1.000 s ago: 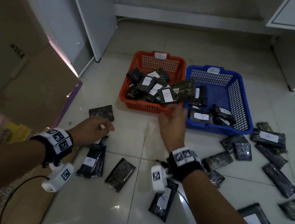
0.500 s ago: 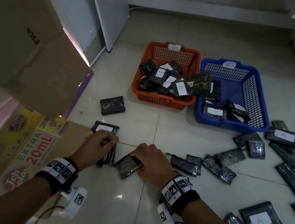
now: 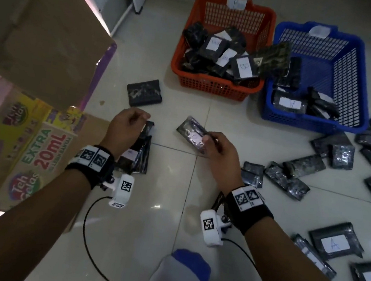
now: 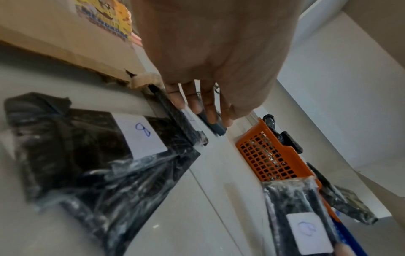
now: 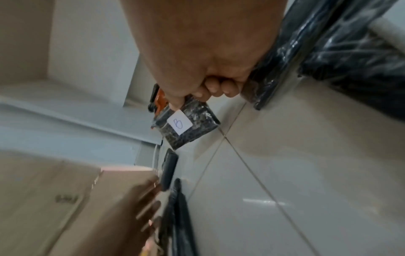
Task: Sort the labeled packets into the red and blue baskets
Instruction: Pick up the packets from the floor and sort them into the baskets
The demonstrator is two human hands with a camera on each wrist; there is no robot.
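Note:
My right hand (image 3: 212, 143) pinches a dark packet (image 3: 190, 129) just above the floor. Its white label reads B in the right wrist view (image 5: 179, 123). My left hand (image 3: 130, 124) hovers over a small pile of dark packets (image 3: 140, 156); its fingers (image 4: 203, 107) point down, relaxed, and hold nothing. One packet of that pile (image 4: 87, 155) shows a B label. The red basket (image 3: 212, 87) stands ahead, heaped with labeled packets. The blue basket (image 3: 310, 123) stands to its right with a few packets inside.
A loose packet (image 3: 145, 92) lies in front of the red basket. Several packets (image 3: 292, 174) are scattered on the tiles at right, some labeled A (image 3: 335, 244). Cardboard boxes (image 3: 40, 40) and a printed carton (image 3: 16, 143) line the left. My socked foot (image 3: 182, 273) is below.
The right hand dropped from the baskets to the floor, took hold of a packet and lifted it with the label up. The left hand rose slightly off the pile.

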